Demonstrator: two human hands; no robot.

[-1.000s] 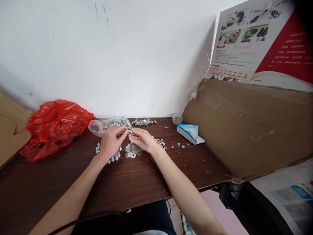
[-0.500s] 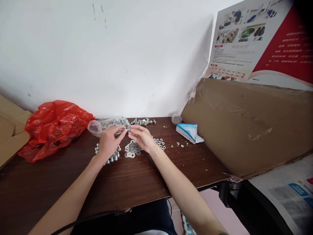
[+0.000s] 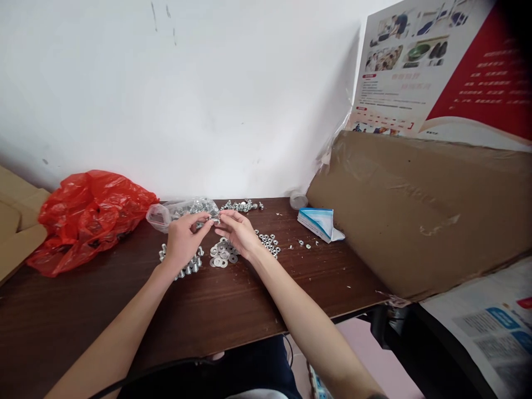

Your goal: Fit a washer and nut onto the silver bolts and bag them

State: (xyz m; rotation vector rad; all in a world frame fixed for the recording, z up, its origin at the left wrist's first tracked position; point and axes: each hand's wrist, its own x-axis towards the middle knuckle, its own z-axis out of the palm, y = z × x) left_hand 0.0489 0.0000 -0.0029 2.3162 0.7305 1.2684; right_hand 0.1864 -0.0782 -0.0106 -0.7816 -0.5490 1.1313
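Between both sets of fingertips is a small shiny metal bolt. My left hand pinches its left end with thumb and index finger. At the right end, the thumb and index finger of my right hand are closed; whether a nut or washer sits there is too small to tell. Flat washers lie in a pile just below the hands. Several bolts stand on their heads beside and partly behind my left hand. Small nuts are spread to the right of my right wrist.
Behind the hands are a clear plastic bag of metal parts and a heap of assembled-looking fasteners. A red plastic bag lies left. To the right are a blue-white packet, a round clear lid and a large cardboard sheet.
My right fingers have shifted slightly around the bolt's right end, and the lower fingers are more spread. The whole view has moved a little; the piles look the same.
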